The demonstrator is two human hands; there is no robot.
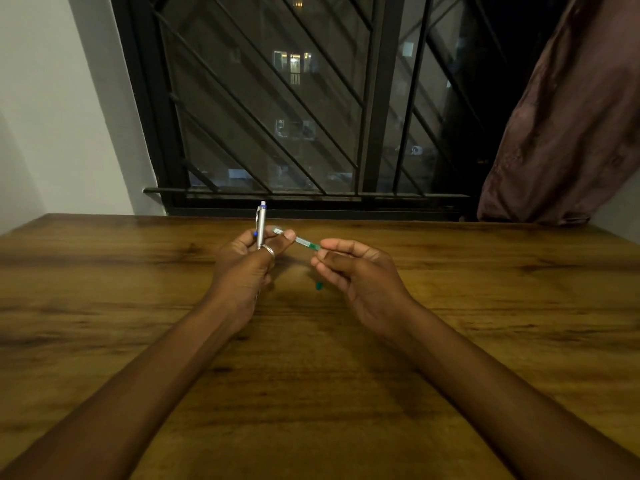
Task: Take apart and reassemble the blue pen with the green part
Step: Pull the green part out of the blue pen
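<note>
- Wood-grain brown bench (450, 393) is set before a barred night window; both hands are raised above it.
- Silver pen barrel with blue trim (261, 221) is held upright, clenched in the left hand (247, 268).
- Slim clear-and-green refill part (300, 241) lies nearly level, left to right between the hands, pinched at each end by left fingertips and right hand (356, 271).
- A small green piece (318, 286) shows below the right hand.
- Judged next: the green part's left end must be aligned with the barrel.

Silver-blue pen (261, 221), green part (304, 242), wood-grain table (138, 306)
</note>
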